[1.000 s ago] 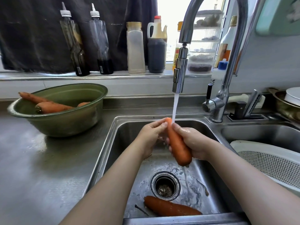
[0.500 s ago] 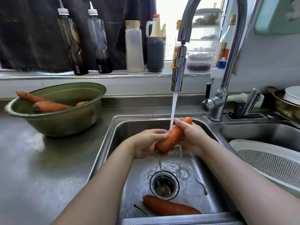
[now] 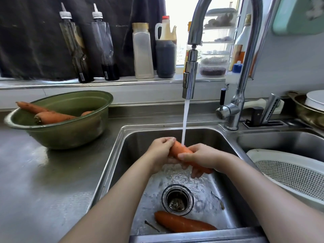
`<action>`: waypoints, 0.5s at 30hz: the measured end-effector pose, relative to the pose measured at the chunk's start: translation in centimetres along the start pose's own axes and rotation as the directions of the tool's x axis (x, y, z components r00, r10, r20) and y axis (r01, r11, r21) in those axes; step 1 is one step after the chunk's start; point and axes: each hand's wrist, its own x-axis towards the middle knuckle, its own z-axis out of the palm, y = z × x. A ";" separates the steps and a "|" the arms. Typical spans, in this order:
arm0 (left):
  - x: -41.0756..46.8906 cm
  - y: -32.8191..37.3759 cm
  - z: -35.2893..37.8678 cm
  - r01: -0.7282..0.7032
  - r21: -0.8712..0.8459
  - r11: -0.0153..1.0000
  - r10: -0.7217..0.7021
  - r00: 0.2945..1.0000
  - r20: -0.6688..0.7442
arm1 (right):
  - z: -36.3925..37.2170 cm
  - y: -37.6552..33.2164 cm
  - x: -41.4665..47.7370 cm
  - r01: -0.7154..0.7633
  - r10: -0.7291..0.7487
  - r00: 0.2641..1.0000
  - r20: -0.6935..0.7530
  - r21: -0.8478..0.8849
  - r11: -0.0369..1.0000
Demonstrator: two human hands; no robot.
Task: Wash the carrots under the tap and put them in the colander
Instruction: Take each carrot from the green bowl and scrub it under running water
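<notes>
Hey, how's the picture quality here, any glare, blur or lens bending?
Head view: the daylit window is blown out white behind the curved steel tap; pale glare patches lie on the grey steel counter; the wide lens bows the windowsill and sink rim; the orange carrot under the water looks fairly sharp.

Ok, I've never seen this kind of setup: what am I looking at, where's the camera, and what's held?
No machine here: these are a person's two bare hands, seen from a wide-angle camera worn on the head, looking forward and down. The left hand and right hand both grip one carrot under running water from the tap, over the sink. A second carrot lies on the sink floor beside the drain. On the counter to the left stands a green bowl holding more carrots. The white colander sits in the right basin; no carrot shows in its visible part.
</notes>
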 end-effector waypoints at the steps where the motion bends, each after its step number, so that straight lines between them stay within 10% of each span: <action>1: 0.1 -0.1 0.2 0.002 0.002 1.000 -0.002 0.999 0.034 | 0.1 0.0 0.0 -0.016 0.016 1.000 -0.009 0.001 1.000; 15: 0.3 0.1 -1.6 -0.164 0.106 0.981 0.157 0.985 0.076 | 1.1 -0.6 0.0 0.017 -0.011 1.000 -0.019 0.370 0.929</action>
